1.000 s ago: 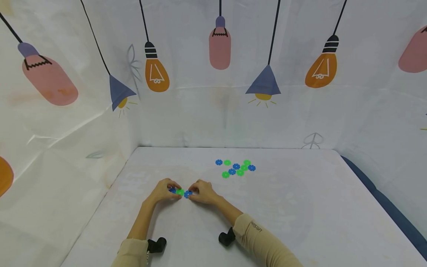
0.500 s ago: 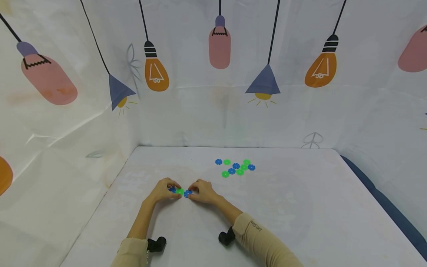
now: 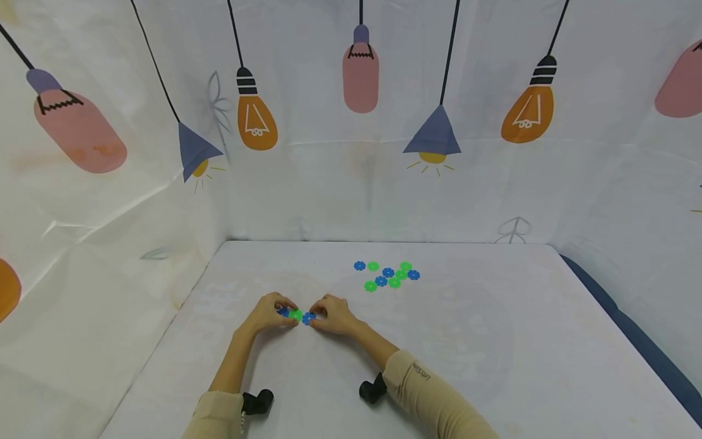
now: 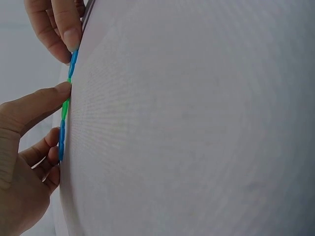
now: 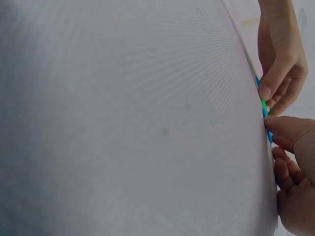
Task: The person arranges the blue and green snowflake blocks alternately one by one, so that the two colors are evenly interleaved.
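Observation:
In the head view, my left hand (image 3: 271, 313) pinches a green notched disc (image 3: 296, 315) between thumb and fingers. A blue notched disc (image 3: 283, 311) sits beside it, partly covered by the fingers. My right hand (image 3: 334, 316) pinches another blue disc (image 3: 308, 319) by its edges, just right of the green one. Seen edge-on in the left wrist view, the left blue disc (image 4: 61, 141), the green disc (image 4: 65, 110) and the right blue disc (image 4: 73, 63) form one line close over the table. Fingers hide part of the row in the right wrist view.
Several loose blue and green discs (image 3: 388, 273) lie at the back of the white table (image 3: 466, 341). Behind it hangs a white sheet (image 3: 307, 189) printed with lamps. A black wrist device (image 3: 258, 402) is on the left arm, another (image 3: 373, 389) on the right.

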Demonstrator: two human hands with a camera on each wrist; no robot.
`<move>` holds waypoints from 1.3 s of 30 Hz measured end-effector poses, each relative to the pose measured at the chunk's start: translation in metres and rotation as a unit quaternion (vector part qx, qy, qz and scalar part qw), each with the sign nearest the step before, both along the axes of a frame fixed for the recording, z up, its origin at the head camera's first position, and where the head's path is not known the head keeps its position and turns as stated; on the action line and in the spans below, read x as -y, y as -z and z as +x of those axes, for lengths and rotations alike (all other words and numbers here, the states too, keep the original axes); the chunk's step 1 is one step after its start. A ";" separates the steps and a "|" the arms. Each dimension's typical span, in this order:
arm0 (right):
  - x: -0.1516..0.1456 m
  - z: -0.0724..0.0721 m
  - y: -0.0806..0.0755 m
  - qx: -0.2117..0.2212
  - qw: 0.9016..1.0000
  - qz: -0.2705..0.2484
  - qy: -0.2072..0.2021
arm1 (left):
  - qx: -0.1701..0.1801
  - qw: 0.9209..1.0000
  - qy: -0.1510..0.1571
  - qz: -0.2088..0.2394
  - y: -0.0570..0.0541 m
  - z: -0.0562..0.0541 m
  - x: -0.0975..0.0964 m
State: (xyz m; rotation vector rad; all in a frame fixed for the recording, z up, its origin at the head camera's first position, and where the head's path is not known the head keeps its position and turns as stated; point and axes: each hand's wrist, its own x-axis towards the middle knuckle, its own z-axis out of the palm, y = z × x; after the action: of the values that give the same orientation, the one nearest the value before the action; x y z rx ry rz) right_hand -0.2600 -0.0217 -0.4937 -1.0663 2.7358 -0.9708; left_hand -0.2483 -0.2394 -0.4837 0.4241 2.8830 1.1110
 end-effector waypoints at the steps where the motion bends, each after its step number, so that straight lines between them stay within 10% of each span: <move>1: 0.000 0.000 0.000 0.001 1.000 -0.001 0.000 | 0.000 1.000 0.000 0.001 0.000 0.000 0.000; 39: -0.003 -0.002 -0.001 0.012 1.000 -0.008 -0.011 | 0.005 1.000 -0.005 0.007 0.000 0.000 0.000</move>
State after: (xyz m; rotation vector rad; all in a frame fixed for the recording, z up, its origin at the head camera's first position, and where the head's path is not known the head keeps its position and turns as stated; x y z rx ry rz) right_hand -0.2615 -0.0190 -0.4930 -1.0770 2.6969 -0.9967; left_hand -0.2485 -0.2393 -0.4841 0.4044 2.8741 1.1321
